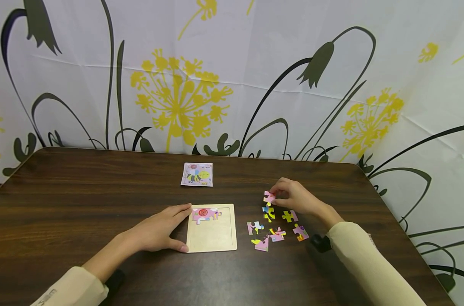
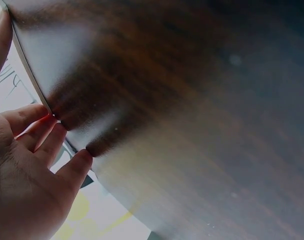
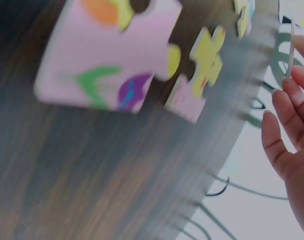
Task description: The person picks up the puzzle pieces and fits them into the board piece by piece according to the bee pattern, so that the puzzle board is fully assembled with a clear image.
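R hand (image 1: 295,199) pinches a thin, light, stiff pink piece (image 1: 269,196) by its edge, at 2 o'clock from the tray (image 1: 232,225); L hand (image 1: 161,229) lies flat, fingers straight, steadying it.

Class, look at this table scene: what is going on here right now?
A person is working on a small jigsaw at a dark wooden table. The left hand rests against the left edge of a pale wooden puzzle tray, which has a joined pink section sitting in its top part. The right hand pinches a pink puzzle piece at the top of a cluster of loose colourful pieces lying right of the tray. A small picture card showing a bee lies further back.
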`<state>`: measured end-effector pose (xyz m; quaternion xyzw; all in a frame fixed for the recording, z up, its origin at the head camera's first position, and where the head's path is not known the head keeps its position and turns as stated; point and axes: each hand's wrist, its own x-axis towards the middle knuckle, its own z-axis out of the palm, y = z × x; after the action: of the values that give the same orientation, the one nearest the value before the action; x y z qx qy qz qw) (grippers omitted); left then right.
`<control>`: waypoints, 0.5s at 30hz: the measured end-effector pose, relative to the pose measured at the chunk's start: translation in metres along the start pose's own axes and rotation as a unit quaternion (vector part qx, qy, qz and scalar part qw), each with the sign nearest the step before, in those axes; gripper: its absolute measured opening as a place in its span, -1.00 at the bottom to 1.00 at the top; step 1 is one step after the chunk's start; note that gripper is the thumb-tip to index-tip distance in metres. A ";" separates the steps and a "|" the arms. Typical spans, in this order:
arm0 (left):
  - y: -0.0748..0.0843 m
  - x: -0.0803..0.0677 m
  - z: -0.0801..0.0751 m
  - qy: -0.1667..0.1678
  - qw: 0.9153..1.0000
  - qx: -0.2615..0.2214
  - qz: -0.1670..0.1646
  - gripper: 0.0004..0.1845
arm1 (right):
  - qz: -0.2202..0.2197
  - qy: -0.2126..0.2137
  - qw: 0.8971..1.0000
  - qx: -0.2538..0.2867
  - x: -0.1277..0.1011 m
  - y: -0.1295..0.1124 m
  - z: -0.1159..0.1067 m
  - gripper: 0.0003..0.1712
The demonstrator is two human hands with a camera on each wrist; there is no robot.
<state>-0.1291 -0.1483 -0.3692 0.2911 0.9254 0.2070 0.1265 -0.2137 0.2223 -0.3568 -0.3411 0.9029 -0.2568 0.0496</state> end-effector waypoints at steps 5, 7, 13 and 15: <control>0.000 0.000 0.000 0.000 1.000 0.000 0.000 0.01 | -0.016 -0.022 1.000 -0.006 0.009 -0.012 0.007 -0.78; 0.000 0.000 0.000 -0.001 1.000 0.000 0.000 0.01 | -0.026 -0.029 0.999 -0.011 0.013 -0.017 0.010 -0.79; -0.001 0.001 0.001 -0.002 1.000 0.001 0.000 0.01 | -0.049 -0.048 0.998 -0.010 0.022 -0.034 0.019 -0.79; -0.001 0.001 0.001 -0.002 1.000 0.002 0.000 0.01 | -0.061 -0.049 0.997 -0.011 0.025 -0.039 0.022 -0.78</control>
<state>-0.1300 -0.1479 -0.3704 0.2916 0.9256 0.2047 0.1279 -0.2036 0.1722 -0.3539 -0.4078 0.8798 -0.2326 0.0746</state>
